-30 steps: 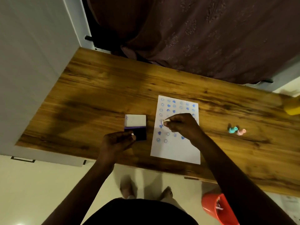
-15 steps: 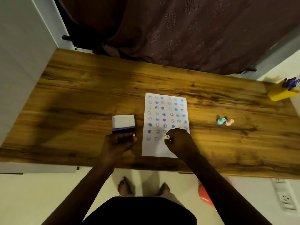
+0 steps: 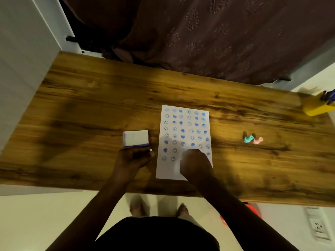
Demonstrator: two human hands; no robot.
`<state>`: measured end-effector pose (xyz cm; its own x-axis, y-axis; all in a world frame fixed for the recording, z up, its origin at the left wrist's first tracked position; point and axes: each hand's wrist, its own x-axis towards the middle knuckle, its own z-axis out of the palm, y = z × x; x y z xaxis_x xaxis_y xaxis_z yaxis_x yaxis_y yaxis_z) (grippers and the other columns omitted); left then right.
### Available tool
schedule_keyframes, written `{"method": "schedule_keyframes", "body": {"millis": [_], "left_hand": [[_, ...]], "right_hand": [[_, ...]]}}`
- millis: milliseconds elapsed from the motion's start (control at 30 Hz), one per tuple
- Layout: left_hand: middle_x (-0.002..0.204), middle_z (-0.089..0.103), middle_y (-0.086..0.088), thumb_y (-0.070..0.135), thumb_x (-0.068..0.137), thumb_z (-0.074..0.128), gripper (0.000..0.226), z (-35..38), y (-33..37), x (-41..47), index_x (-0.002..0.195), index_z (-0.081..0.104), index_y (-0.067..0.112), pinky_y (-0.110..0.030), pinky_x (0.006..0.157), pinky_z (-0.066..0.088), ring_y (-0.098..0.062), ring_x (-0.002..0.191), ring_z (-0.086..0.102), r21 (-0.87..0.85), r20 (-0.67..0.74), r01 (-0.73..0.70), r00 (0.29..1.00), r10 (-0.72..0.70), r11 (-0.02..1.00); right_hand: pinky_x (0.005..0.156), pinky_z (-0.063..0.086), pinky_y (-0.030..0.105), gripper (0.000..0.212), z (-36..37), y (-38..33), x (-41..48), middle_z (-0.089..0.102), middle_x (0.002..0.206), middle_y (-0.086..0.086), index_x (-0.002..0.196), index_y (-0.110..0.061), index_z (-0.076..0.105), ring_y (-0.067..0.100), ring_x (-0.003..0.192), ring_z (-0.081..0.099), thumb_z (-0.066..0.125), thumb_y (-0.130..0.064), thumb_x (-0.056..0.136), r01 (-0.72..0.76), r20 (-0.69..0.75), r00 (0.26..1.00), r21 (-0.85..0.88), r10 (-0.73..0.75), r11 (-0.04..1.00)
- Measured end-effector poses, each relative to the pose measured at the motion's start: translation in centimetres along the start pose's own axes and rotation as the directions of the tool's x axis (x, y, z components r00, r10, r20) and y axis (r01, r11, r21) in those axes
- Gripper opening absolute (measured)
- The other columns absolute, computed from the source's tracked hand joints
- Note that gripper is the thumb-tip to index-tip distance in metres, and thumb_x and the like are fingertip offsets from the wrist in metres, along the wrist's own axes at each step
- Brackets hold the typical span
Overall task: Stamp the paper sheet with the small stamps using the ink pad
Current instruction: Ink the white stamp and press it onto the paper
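Observation:
A white paper sheet (image 3: 168, 172) lies on the wooden table (image 3: 90, 109), covered with rows of blue smiley and heart prints. My right hand (image 3: 196, 164) rests as a closed fist on the sheet's lower right part, over the lowest printed rows. The small stamp it grips is hidden under the fingers. The ink pad (image 3: 135, 138) sits just left of the sheet with its white lid raised. My left hand (image 3: 134, 158) grips the pad's near edge and covers the base.
Two spare small stamps, teal (image 3: 248, 139) and pink (image 3: 257, 140), lie right of the sheet. A yellow pen cup (image 3: 316, 107) stands at the table's far right. A dark curtain hangs behind the table. A red bucket (image 3: 254, 211) sits on the floor below.
My right hand moved from the sheet's left middle toward me, down to its lowest printed rows, and the stamp tip went out of sight. My left hand stayed on the ink pad.

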<state>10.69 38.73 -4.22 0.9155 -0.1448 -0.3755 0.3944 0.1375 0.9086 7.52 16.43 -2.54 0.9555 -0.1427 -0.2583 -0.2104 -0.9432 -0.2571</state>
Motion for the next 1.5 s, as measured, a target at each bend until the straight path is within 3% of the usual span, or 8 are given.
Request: {"method": "schedule_keyframes", "body": {"millis": [433, 600, 667, 733, 867, 1267, 1367, 1500], "left_hand": [[0.093, 0.080, 0.001, -0.009, 0.079, 0.078, 0.030, 2.2, 1.8, -0.5, 0.088, 0.078, 0.020, -0.025, 0.068, 0.063, -0.013, 0.094, 0.078, -0.023, 0.018, -0.072, 0.997, 0.072, 0.997], [0.100, 0.081, -0.009, 0.000, 0.080, 0.081, 0.020, 3.2, 1.6, -0.7, 0.098, 0.079, 0.008, -0.032, 0.075, 0.065, -0.024, 0.091, 0.080, 0.030, 0.021, -0.024, 1.000, 0.023, 0.999], [0.099, 0.082, -0.009, 0.000, 0.080, 0.082, 0.022, 4.0, 1.5, -0.9, 0.100, 0.078, 0.006, -0.033, 0.076, 0.065, -0.026, 0.091, 0.080, 0.027, 0.025, -0.006, 1.000, 0.005, 1.000], [0.101, 0.081, -0.010, -0.001, 0.081, 0.080, 0.022, 5.1, 1.5, -1.2, 0.102, 0.077, 0.006, -0.032, 0.075, 0.065, -0.026, 0.092, 0.080, 0.019, 0.043, 0.004, 0.999, -0.005, 1.000], [0.107, 0.078, -0.021, -0.003, 0.084, 0.076, 0.028, 8.2, 1.6, -1.8, 0.112, 0.074, -0.001, -0.029, 0.074, 0.064, -0.033, 0.091, 0.079, -0.008, 0.110, 0.042, 0.993, -0.041, 0.999], [0.110, 0.080, -0.001, -0.013, 0.086, 0.070, 0.047, 17.3, 2.4, -3.2, 0.098, 0.083, 0.031, -0.037, 0.080, 0.064, -0.029, 0.102, 0.077, 0.002, 0.364, -0.028, 0.931, 0.026, 1.000], [0.111, 0.080, -0.002, -0.009, 0.086, 0.073, 0.041, 18.4, 2.1, -3.0, 0.100, 0.083, 0.029, -0.035, 0.080, 0.064, -0.027, 0.103, 0.076, 0.057, 0.358, -0.054, 0.933, 0.030, 0.997], [0.106, 0.081, -0.005, -0.006, 0.083, 0.077, 0.031, 19.7, 1.4, -2.7, 0.107, 0.081, 0.014, -0.034, 0.079, 0.064, -0.026, 0.101, 0.077, 0.122, 0.349, -0.078, 0.936, 0.031, 0.989]], "right_hand": [[0.088, 0.060, 0.033, 0.031, -0.9, 0.4, 1.0, 0.073, 0.112, 0.006, 0.113, -0.011, 0.070, 0.024, 0.100, 0.072, 0.073, -0.029, 0.089, 0.023, 0.025, 0.999, 0.011, -0.023, 1.000], [0.065, 0.045, 0.017, 0.019, -3.5, 3.0, 1.0, 0.074, 0.082, -0.001, 0.086, -0.012, 0.078, 0.009, 0.074, 0.068, 0.075, -0.031, 0.089, 0.003, 0.005, 1.000, 0.240, -0.004, 0.971], [0.064, 0.050, 0.017, 0.018, -4.9, 4.3, 0.5, 0.073, 0.076, -0.006, 0.088, -0.014, 0.078, 0.007, 0.070, 0.067, 0.080, -0.031, 0.086, -0.089, -0.032, 0.992, 0.519, 0.124, 0.850], [0.065, 0.058, 0.021, 0.022, -6.2, 5.6, -0.4, 0.076, 0.082, -0.002, 0.099, -0.012, 0.077, 0.012, 0.076, 0.072, 0.082, -0.028, 0.084, -0.169, 0.060, 0.977, 0.807, 0.205, 0.567], [0.068, 0.056, 0.021, 0.016, -6.9, 7.9, -2.5, 0.077, 0.085, 0.003, 0.102, -0.015, 0.079, 0.011, 0.076, 0.071, 0.079, -0.021, 0.087, -0.160, 0.130, 0.986, 0.922, 0.106, 0.352], [0.086, 0.062, 0.035, 0.020, -7.9, 12.9, -4.9, 0.079, 0.104, 0.003, 0.106, -0.015, 0.077, 0.022, 0.099, 0.075, 0.080, -0.015, 0.086, -0.031, 0.062, 0.996, 0.920, -0.067, 0.390], [0.084, 0.059, 0.026, 0.022, -8.4, 14.2, -4.8, 0.080, 0.103, 0.000, 0.107, -0.012, 0.077, 0.013, 0.102, 0.074, 0.081, -0.012, 0.085, 0.024, 0.015, 0.995, 0.922, -0.097, 0.388], [0.095, 0.059, 0.039, 0.023, -8.5, 16.1, -4.6, 0.079, 0.106, 0.002, 0.108, -0.014, 0.077, 0.017, 0.105, 0.074, 0.081, -0.012, 0.085, 0.034, 0.010, 0.994, 0.918, -0.107, 0.396]]}}
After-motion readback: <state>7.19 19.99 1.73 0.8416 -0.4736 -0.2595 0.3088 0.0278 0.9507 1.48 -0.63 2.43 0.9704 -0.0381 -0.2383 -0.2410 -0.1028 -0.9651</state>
